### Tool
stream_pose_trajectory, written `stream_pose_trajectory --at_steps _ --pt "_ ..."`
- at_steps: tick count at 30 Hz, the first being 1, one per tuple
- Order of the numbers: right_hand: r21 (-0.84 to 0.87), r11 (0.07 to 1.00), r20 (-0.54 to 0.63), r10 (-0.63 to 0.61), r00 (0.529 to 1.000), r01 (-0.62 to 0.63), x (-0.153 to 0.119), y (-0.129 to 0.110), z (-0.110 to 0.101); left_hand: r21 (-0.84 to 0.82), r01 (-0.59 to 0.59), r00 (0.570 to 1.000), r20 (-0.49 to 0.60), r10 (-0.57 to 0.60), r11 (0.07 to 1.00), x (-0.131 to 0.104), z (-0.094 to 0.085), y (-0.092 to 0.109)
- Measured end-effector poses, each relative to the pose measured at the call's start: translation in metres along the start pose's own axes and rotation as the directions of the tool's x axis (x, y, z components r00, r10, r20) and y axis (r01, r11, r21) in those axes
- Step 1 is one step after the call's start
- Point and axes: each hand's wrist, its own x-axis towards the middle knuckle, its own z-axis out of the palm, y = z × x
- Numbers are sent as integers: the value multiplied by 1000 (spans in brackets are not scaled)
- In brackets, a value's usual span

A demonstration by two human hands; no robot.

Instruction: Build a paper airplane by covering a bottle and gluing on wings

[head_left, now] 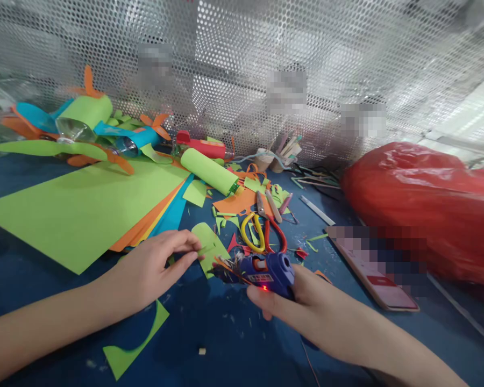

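Note:
My right hand (pixel 302 306) is wrapped round a blue hot glue gun (pixel 268 274), whose red light is lit. Its nozzle end, with bits of orange and dark residue on it, points left over the lower edge of a light-green cut piece (pixel 210 242). My left hand (pixel 157 263) pinches that piece at its left edge between thumb and fingers. Just beyond the glue gun lies a pair of scissors (pixel 262 228) with one yellow and one red handle. A curved green offcut (pixel 139 344) rests on the blue table nearer to me.
Stacked coloured sheets (pixel 84 209) lie at left, below bottle models (pixel 84 118) with propellers. A green-wrapped bottle (pixel 210 172) and scraps fill the middle. At right are a phone (pixel 375 274) and a red plastic bag (pixel 423 204). A perforated metal panel (pixel 226 64) stands behind.

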Motion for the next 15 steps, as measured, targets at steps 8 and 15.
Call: stream_pose_trajectory --at_steps 8,15 --pt "-39 998 -2 44 999 -44 1 4 -2 62 -64 998 6 64 996 1 3 2" --pt "-35 998 -11 42 999 -42 -2 0 0 101 -112 993 -13 114 989 1 3 1"
